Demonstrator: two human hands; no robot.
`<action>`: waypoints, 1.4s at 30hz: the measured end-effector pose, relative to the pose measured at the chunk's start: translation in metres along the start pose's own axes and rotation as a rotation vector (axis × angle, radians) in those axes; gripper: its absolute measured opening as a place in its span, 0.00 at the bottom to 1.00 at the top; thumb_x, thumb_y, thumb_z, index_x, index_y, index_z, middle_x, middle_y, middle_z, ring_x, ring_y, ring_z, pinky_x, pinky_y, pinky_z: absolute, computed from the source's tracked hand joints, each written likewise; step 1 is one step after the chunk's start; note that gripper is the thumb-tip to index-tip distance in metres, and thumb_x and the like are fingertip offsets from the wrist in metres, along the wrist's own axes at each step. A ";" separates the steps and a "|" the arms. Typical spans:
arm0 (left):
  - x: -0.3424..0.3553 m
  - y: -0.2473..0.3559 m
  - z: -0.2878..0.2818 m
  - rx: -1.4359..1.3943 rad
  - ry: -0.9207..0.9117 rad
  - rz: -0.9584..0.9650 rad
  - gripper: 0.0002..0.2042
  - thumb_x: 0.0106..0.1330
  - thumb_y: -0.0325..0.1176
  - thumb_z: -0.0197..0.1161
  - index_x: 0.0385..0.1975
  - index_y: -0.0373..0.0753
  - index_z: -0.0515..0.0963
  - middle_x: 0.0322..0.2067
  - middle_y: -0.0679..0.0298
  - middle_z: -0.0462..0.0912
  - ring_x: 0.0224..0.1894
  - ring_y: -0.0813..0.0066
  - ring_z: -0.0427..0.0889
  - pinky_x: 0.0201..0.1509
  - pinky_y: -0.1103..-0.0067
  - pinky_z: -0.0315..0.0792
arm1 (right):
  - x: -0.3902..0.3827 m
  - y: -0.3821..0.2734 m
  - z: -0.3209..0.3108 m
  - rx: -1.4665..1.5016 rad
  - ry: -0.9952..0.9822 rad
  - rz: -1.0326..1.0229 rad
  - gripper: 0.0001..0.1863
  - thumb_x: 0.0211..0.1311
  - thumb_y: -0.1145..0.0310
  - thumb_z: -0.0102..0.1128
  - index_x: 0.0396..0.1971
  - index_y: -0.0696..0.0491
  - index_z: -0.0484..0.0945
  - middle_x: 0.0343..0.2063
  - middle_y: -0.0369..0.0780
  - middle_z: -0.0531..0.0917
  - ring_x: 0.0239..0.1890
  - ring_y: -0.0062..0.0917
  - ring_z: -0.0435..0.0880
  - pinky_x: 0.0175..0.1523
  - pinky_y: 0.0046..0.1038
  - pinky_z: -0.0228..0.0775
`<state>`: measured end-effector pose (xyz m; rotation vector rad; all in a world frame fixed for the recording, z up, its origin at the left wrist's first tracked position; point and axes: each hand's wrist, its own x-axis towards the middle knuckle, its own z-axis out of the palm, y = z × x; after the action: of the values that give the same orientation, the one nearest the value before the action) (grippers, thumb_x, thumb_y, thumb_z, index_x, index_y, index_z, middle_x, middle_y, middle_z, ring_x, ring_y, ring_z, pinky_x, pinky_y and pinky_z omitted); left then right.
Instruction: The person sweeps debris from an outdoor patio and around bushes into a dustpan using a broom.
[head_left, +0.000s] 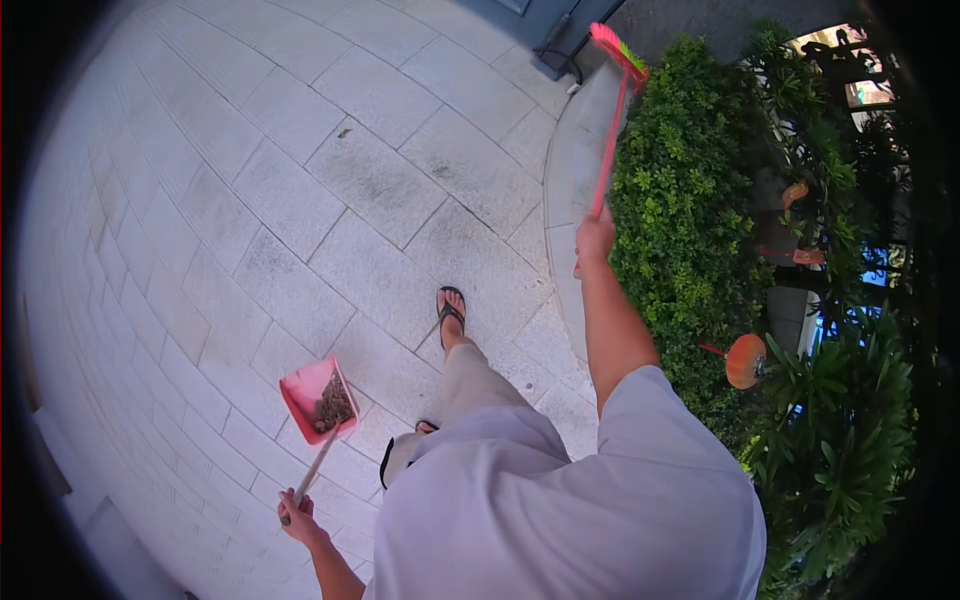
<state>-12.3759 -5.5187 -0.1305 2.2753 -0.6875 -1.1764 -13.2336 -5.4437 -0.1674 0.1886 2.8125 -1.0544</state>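
My left hand (299, 521) grips the long handle of a pink dustpan (312, 388), held low at my left side. The pan carries a heap of brown dirt and leaves (334, 406). My right hand (594, 238) is raised in front of me and closed on the pink handle of a broom (609, 140). The broom's pink and green bristle head (620, 47) points up and away, over the curb by the hedge. My sandalled foot (451, 310) is stepping forward on the pale stone paving (330, 200).
A dense green hedge (690, 210) runs along my right behind a curved stone curb (570, 190). Beyond it stand leafy plants (850, 440), an orange round ornament (746, 361) and a dark fence. A dark doorway and mat lie ahead at the top.
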 end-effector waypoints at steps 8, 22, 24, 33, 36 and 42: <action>0.010 0.064 0.072 -0.002 -0.189 0.015 0.27 0.80 0.55 0.65 0.58 0.33 0.82 0.53 0.58 0.88 0.48 0.72 0.88 0.56 0.77 0.84 | 0.067 -0.010 0.020 -0.084 -0.061 0.121 0.29 0.81 0.62 0.50 0.79 0.37 0.71 0.24 0.45 0.85 0.14 0.33 0.80 0.17 0.39 0.70; 0.122 0.016 0.067 -0.017 -0.542 0.146 0.25 0.80 0.54 0.66 0.55 0.34 0.85 0.47 0.61 0.90 0.39 0.75 0.89 0.46 0.80 0.83 | -0.282 0.186 -0.190 -0.299 -0.159 0.349 0.31 0.84 0.55 0.48 0.83 0.37 0.62 0.60 0.55 0.86 0.60 0.54 0.86 0.65 0.48 0.78; 0.131 0.004 0.062 -0.024 -0.577 0.141 0.24 0.80 0.54 0.66 0.54 0.34 0.85 0.47 0.61 0.90 0.38 0.76 0.88 0.45 0.80 0.82 | -0.333 0.259 -0.211 -0.375 -0.134 0.244 0.31 0.84 0.54 0.47 0.83 0.36 0.62 0.61 0.55 0.85 0.59 0.55 0.87 0.63 0.49 0.79; 0.144 -0.026 0.021 0.058 -0.471 0.238 0.20 0.77 0.51 0.71 0.41 0.36 0.84 0.32 0.66 0.83 0.29 0.82 0.79 0.33 0.83 0.74 | -0.395 0.267 -0.215 -0.344 0.007 0.026 0.27 0.84 0.51 0.51 0.78 0.38 0.72 0.52 0.58 0.88 0.53 0.57 0.88 0.58 0.52 0.81; 0.135 -0.034 -0.010 0.082 -0.349 0.275 0.18 0.77 0.48 0.71 0.36 0.36 0.81 0.28 0.66 0.80 0.26 0.81 0.78 0.28 0.83 0.70 | -0.322 0.224 -0.166 -0.236 -0.016 -0.008 0.27 0.84 0.53 0.52 0.78 0.41 0.72 0.55 0.57 0.88 0.56 0.55 0.88 0.61 0.50 0.80; 0.101 -0.034 -0.019 -0.020 -0.244 0.294 0.15 0.76 0.42 0.72 0.35 0.36 0.80 0.25 0.68 0.78 0.24 0.81 0.77 0.27 0.82 0.71 | -0.126 0.165 -0.078 -0.027 0.045 0.063 0.27 0.84 0.58 0.51 0.77 0.50 0.72 0.62 0.54 0.86 0.64 0.50 0.85 0.66 0.42 0.78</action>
<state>-12.3023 -5.5528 -0.2014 1.9467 -1.0565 -1.3164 -13.0892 -5.2779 -0.1940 0.3005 2.8384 -1.0110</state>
